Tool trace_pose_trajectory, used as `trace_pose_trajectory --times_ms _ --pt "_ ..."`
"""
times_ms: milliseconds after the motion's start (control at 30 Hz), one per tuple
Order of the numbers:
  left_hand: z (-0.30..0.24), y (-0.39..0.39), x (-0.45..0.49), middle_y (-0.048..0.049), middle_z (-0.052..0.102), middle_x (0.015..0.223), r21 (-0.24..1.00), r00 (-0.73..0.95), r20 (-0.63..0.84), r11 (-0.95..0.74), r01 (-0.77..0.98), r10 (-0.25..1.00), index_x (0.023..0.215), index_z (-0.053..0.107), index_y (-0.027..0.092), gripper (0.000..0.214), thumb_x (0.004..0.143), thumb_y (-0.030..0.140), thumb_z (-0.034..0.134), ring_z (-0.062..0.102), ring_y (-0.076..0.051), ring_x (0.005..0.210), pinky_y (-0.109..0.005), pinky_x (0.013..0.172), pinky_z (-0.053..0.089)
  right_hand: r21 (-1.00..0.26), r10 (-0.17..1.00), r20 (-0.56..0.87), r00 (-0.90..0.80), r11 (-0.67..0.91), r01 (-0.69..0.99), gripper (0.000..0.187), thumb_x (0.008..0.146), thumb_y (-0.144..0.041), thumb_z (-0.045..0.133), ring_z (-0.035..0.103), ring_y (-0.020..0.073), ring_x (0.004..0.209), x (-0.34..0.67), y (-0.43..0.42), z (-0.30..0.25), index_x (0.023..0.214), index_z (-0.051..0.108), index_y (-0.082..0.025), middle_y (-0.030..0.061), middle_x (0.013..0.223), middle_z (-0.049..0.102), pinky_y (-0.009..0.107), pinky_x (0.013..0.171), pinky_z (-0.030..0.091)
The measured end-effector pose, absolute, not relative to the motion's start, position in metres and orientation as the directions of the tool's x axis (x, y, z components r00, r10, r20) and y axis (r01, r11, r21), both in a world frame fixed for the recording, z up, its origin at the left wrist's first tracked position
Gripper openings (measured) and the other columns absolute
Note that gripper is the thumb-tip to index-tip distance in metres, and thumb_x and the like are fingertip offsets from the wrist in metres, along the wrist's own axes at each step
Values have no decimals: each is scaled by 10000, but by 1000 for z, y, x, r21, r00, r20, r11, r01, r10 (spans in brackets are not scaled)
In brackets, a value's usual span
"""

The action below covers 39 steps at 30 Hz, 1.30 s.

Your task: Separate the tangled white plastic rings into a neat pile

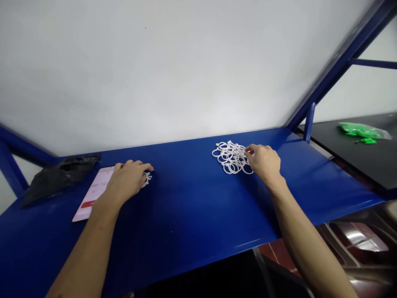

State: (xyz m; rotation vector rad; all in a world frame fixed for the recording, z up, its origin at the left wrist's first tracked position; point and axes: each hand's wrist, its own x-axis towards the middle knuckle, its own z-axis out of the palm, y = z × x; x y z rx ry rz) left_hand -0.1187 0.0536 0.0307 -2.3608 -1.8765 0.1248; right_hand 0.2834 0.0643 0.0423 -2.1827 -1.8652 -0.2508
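A heap of white plastic rings (pixel 230 157) lies on the blue metal shelf (pixel 192 207) right of centre. My right hand (pixel 263 161) rests at the heap's right edge, thumb and forefinger pinched on one ring. My left hand (pixel 127 179) lies knuckles-up on the shelf at the left, fingers curled over a small white ring piece (pixel 147 179) that pokes out beside the fingertips.
A phone (pixel 93 193) with a lit screen lies under my left wrist. A black bag (pixel 57 176) sits at the shelf's left end. A white wall stands behind the shelf. A dark table at right holds a bag of green parts (pixel 361 131).
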Motion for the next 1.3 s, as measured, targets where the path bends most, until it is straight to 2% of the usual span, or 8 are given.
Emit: trace_pose_trajectory --times_ms 200,333,533,600,733,900,1133,1300 --pt "32 51 -99 -86 746 978 -70 219 71 -214 974 973 959 716 249 222 913 277 501 630 -325 949 -428 801 396 -136 865 490 111 -50 989 239 949 -278 567 580 295 929 287 71 28 1080 745 -185 126 974 737 391 774 439" --pt "38 46 -80 -55 735 847 34 190 119 -195 980 975 908 669 243 196 912 367 516 649 -306 886 -405 784 411 -207 800 600 -12 170 964 286 994 -330 505 556 285 948 279 74 18 1107 722 -182 136 985 710 417 827 460" --pt "48 33 -42 4 718 758 465 125 137 -175 868 983 844 627 243 168 882 385 547 657 -199 708 -307 653 436 -349 786 503 -359 565 748 256 999 -387 545 606 249 1006 240 58 10 1127 699 -227 102 1076 693 425 925 483" --pt "45 30 -30 15 718 743 530 149 158 -211 821 976 820 622 239 145 873 363 571 664 -190 719 -314 696 448 -413 768 432 -472 634 654 266 991 -419 566 622 230 1013 227 50 7 1140 688 -235 86 1085 690 401 919 495" --pt "32 25 -17 35 705 725 559 178 214 -270 784 960 816 632 236 104 863 329 637 654 -179 719 -361 817 446 -513 740 346 -576 664 544 288 966 -456 608 634 199 929 206 38 5 1098 673 -208 62 991 692 343 832 509" --pt "24 23 -17 36 706 789 568 249 225 -335 752 942 922 675 255 90 894 337 648 645 -176 772 -373 848 437 -591 776 338 -533 615 521 158 965 -334 616 611 161 776 198 35 6 920 656 -188 31 831 670 292 712 483" --pt "15 31 -26 8 760 933 481 286 239 -369 795 928 1008 733 281 176 944 269 568 645 -202 869 -407 867 412 -685 834 296 -465 525 506 142 962 -256 609 638 130 713 201 38 4 1079 657 -193 16 859 710 260 674 492" --pt "17 33 -33 6 744 793 449 231 228 -312 837 946 994 735 274 194 945 308 551 629 -203 791 -395 829 417 -676 844 298 -446 516 526 125 963 -249 581 646 140 703 203 40 2 1054 644 -191 22 849 715 271 670 494"
